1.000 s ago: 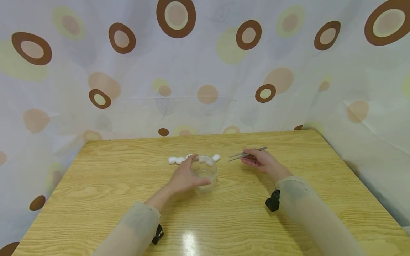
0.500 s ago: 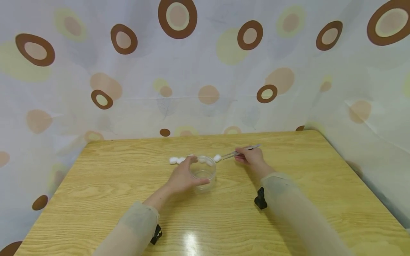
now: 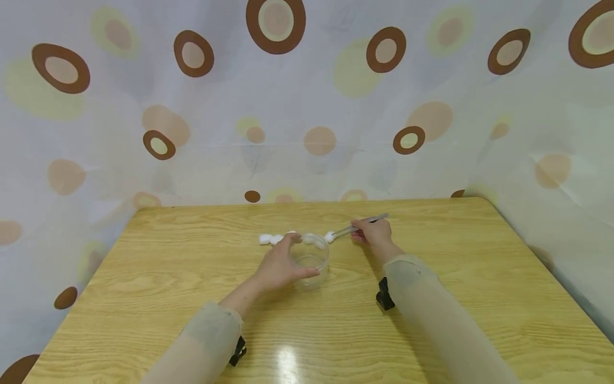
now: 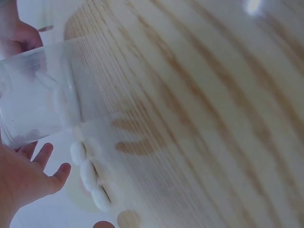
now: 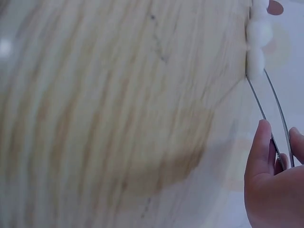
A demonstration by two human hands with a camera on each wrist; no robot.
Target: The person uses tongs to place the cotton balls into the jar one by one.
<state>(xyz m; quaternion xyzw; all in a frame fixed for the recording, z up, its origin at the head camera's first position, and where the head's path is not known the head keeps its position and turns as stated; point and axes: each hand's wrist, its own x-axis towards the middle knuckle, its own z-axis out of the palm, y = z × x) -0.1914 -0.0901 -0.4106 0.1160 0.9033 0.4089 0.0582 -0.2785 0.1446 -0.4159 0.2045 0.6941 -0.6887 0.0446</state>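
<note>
My left hand [image 3: 279,266] holds a clear round jar [image 3: 310,262] from its left side, with the thumb and fingers spread around it near the rim. My right hand [image 3: 375,233] pinches a pair of metal tweezers [image 5: 282,110]. The tweezers' two tips stand apart on either side of a white cotton ball [image 3: 329,237], just right of the jar; whether they press it I cannot tell. Several more cotton balls [image 4: 88,175] lie in a row behind and to the left of the jar, some seen only through its clear wall.
The wood-grain table [image 3: 192,298] runs out to a patterned cloth [image 3: 278,160] hanging at the back and sides. A black wrist device [image 3: 385,294] sits below the right sleeve, and another black device [image 3: 237,351] below the left sleeve.
My right hand has moved left with the tweezers, bringing their tips from short of the cotton ball to around it. My left hand and the jar have stayed in place.
</note>
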